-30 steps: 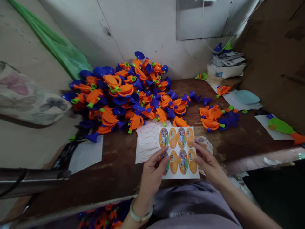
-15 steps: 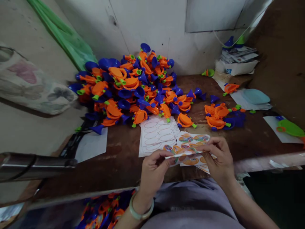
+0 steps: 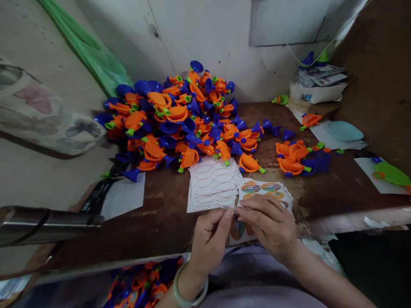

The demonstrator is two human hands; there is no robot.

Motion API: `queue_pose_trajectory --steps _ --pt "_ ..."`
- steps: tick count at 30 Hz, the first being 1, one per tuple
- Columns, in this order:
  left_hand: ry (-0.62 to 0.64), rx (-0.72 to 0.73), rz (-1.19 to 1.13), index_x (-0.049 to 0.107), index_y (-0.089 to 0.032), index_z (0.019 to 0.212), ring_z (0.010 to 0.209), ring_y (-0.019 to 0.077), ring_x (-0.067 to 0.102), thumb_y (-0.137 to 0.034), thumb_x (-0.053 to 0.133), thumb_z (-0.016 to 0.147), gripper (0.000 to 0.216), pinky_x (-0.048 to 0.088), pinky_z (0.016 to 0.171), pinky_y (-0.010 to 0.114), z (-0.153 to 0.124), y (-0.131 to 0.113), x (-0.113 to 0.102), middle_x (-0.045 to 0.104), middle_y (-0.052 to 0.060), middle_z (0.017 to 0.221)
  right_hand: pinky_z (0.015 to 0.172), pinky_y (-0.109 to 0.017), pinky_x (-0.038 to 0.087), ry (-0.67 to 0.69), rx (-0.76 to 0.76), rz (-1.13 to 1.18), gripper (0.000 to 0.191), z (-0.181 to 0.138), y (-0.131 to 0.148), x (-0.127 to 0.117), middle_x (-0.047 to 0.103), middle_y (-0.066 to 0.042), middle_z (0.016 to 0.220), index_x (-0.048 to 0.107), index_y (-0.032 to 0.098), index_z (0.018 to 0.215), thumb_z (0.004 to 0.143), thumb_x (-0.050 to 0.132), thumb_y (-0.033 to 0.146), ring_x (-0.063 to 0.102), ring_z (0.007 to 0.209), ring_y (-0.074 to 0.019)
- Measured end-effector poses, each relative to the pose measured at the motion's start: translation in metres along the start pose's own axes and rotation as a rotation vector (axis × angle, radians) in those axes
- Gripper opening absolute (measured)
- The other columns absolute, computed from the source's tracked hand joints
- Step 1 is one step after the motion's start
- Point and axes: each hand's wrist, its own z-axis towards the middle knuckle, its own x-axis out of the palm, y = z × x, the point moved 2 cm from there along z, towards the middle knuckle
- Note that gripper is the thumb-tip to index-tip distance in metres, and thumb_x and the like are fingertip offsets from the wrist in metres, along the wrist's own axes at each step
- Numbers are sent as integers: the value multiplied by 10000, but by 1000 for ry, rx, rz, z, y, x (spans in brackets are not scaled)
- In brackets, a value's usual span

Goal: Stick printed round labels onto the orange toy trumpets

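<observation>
My hands meet low in the middle of the view, above the dark wooden table (image 3: 160,205). My left hand (image 3: 210,241), with a pale bangle (image 3: 189,287) on the wrist, and my right hand (image 3: 268,222) pinch a thin oval-printed sticker sheet (image 3: 239,229) between their fingertips. Most of that sheet is hidden behind my fingers. Just beyond my right hand lies a stack of printed sticker sheets (image 3: 265,192). To its left is a white backing sheet with oval cut-outs (image 3: 212,184). A large heap of orange and blue plastic toy horns (image 3: 170,124) rises beyond them.
A smaller cluster of orange and blue toys (image 3: 293,156) lies to the right. A cardboard box with papers (image 3: 316,92) and a teal lid (image 3: 345,131) stand further back. A metal pipe (image 3: 41,220) crosses the left side. More toys (image 3: 138,284) lie below the table edge.
The sheet held between my hands has bent and dropped lower, closer to my body. My hands have moved closer together, and the stack and oval-cut sheet now show uncovered.
</observation>
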Motion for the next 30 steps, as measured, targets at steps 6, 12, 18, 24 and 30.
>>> queue_pose_trajectory --steps 6,12,18,24,30 --pt "14 -123 -140 695 -209 563 537 157 578 -651 695 965 597 508 567 260 -1 6 0 658 26 547 861 -300 692 -94 -156 -151 334 -7 4 -3 853 -2 967 810 306 1226 1014 686 80 784 914 -177" --pt "62 -177 -190 697 -216 544 570 189 633 -719 689 934 637 556 608 291 -2 7 5 685 44 549 912 -309 687 -36 -183 -109 314 -5 -1 -9 836 2 998 812 317 1199 965 781 109 777 984 -188" --pt "-216 -240 -239 809 -193 802 566 139 577 -668 807 851 478 484 528 229 13 19 -11 708 7 660 1078 -297 626 319 -206 187 191 1 22 -19 837 80 952 788 344 1019 1112 625 309 763 1003 -143" --pt "-228 -109 -84 795 -216 905 750 188 691 -606 774 903 391 549 653 250 20 17 -19 785 37 833 1113 -473 607 129 82 223 275 7 4 -24 754 -72 1305 693 344 1354 1085 639 369 699 1299 -264" --pt "-149 -82 -71 785 -222 907 722 168 651 -585 727 961 372 533 685 251 12 16 -10 743 17 793 851 -373 681 176 130 -3 680 1 -10 8 855 -57 1123 349 284 1682 1063 577 119 818 962 -235"
